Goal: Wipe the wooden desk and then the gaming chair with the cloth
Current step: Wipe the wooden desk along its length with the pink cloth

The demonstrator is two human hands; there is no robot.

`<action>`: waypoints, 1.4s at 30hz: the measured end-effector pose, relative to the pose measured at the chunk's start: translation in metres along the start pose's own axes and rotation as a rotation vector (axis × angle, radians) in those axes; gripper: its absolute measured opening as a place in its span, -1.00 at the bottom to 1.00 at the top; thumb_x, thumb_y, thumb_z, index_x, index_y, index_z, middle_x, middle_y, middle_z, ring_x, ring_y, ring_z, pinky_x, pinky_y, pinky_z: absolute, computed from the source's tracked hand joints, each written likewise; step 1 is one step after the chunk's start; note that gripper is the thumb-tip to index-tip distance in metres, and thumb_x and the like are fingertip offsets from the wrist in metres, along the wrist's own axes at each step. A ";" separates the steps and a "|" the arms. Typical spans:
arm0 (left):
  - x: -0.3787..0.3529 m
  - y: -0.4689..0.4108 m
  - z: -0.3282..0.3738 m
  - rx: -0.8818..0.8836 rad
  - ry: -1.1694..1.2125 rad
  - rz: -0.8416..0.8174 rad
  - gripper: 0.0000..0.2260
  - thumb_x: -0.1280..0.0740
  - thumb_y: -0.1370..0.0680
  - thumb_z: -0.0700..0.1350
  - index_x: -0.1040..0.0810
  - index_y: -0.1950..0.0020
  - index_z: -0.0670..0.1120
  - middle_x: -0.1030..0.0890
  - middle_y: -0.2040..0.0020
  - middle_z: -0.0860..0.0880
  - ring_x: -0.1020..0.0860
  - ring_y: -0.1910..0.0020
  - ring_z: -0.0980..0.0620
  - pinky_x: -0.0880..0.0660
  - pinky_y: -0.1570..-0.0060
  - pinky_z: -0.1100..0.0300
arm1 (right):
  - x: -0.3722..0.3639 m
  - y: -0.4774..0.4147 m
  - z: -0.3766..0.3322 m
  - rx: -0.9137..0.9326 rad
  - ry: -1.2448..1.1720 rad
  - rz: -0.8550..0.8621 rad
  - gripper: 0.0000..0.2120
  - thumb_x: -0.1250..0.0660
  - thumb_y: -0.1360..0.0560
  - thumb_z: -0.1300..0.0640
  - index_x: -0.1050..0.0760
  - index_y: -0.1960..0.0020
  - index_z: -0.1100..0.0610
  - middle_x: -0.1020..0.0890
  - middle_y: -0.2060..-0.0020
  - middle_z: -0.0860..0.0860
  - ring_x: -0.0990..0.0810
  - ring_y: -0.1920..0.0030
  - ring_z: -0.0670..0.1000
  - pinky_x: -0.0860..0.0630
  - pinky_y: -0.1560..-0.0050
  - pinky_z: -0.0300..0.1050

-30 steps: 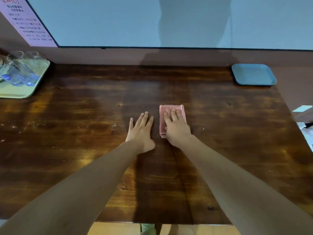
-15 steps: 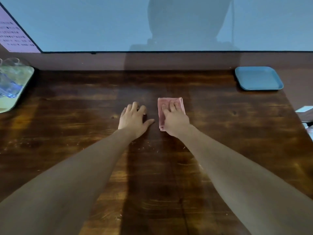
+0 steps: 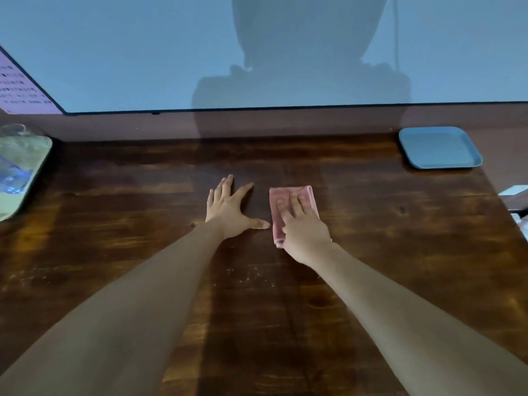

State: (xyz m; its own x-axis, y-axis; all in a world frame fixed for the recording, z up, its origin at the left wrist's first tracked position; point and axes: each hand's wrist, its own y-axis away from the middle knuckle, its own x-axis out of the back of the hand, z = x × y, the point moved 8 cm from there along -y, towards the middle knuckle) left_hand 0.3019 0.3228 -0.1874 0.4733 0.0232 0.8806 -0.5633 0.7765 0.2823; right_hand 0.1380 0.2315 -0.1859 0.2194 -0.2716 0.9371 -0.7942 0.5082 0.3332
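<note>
Right hand (image 3: 304,234) flat on folded pink cloth (image 3: 291,208), fingers (image 3: 294,205) extended and pressed down on it, not curled around it. Cloth lying on wooden desk (image 3: 371,252), far edge showing just beyond the fingertips. Left hand (image 3: 228,210) palm-down on bare wood, fingers spread, holding nothing; thumb tip just beside cloth's near-left edge. Pale specks (image 3: 248,277) on wood nearer than both hands. Blue tray (image 3: 440,148) well beyond and right of right fingertips. Green tray (image 3: 17,178) with glassware far left of left fingers.

Dim, bluish light; person's shadow on wall (image 3: 303,67) & desk (image 3: 400,252); soft focus, wide-angle edge warp.
</note>
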 end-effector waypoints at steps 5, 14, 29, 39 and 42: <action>0.001 -0.007 0.004 -0.003 -0.059 0.253 -0.34 -0.14 -0.52 0.53 -0.28 -0.54 0.27 -0.18 -0.61 -0.12 -0.13 -0.58 -0.22 -0.12 -0.61 -0.20 | 0.029 -0.071 0.010 -0.058 -0.111 -0.011 -0.03 -0.37 -0.61 -0.17 0.24 -0.71 -0.01 0.25 -0.69 0.08 0.31 -0.67 0.18 -0.08 -0.62 0.26; -0.004 -0.001 0.009 -0.041 -0.205 0.365 -0.37 0.02 -0.63 0.46 -0.20 -0.62 0.20 -0.17 -0.64 -0.19 -0.07 -0.61 -0.22 0.00 -0.64 -0.22 | 0.030 -0.071 0.011 -0.042 -0.128 -0.025 -0.11 -0.28 -0.67 -0.17 0.26 -0.72 0.01 0.27 -0.69 0.06 0.32 -0.67 0.15 -0.12 -0.63 0.25; -0.007 -0.005 0.008 -0.030 -0.207 0.366 -0.45 0.08 -0.69 0.39 -0.16 -0.66 0.28 -0.09 -0.69 -0.10 -0.03 -0.66 -0.16 0.03 -0.65 -0.20 | 0.059 -0.153 0.020 -0.004 -0.066 0.039 -0.22 -0.23 -0.71 -0.07 0.18 -0.72 0.02 0.19 -0.70 0.08 0.25 -0.68 0.19 -0.03 -0.64 0.18; -0.002 -0.001 0.012 -0.030 -0.195 0.359 -0.50 0.08 -0.73 0.28 -0.15 -0.67 0.24 -0.12 -0.70 -0.10 -0.06 -0.66 -0.16 -0.01 -0.65 -0.19 | 0.034 -0.116 0.011 -0.054 0.043 0.037 -0.09 -0.32 -0.64 -0.16 0.22 -0.71 0.03 0.19 -0.70 0.12 0.20 -0.68 0.24 -0.20 -0.58 0.24; -0.003 -0.002 0.010 -0.025 -0.210 0.374 -0.48 0.10 -0.72 0.30 -0.18 -0.66 0.22 -0.14 -0.70 -0.11 -0.09 -0.66 -0.17 -0.02 -0.65 -0.20 | 0.034 -0.122 0.012 -0.022 0.048 0.050 -0.05 -0.36 -0.62 -0.19 0.22 -0.71 0.03 0.17 -0.70 0.12 0.20 -0.68 0.24 -0.24 -0.57 0.24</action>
State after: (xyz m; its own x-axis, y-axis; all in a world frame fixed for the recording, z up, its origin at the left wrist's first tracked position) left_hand 0.2947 0.3154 -0.1873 0.0901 0.1790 0.9797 -0.6517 0.7544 -0.0779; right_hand 0.2355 0.1502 -0.1957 0.2069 -0.2064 0.9563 -0.7924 0.5380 0.2876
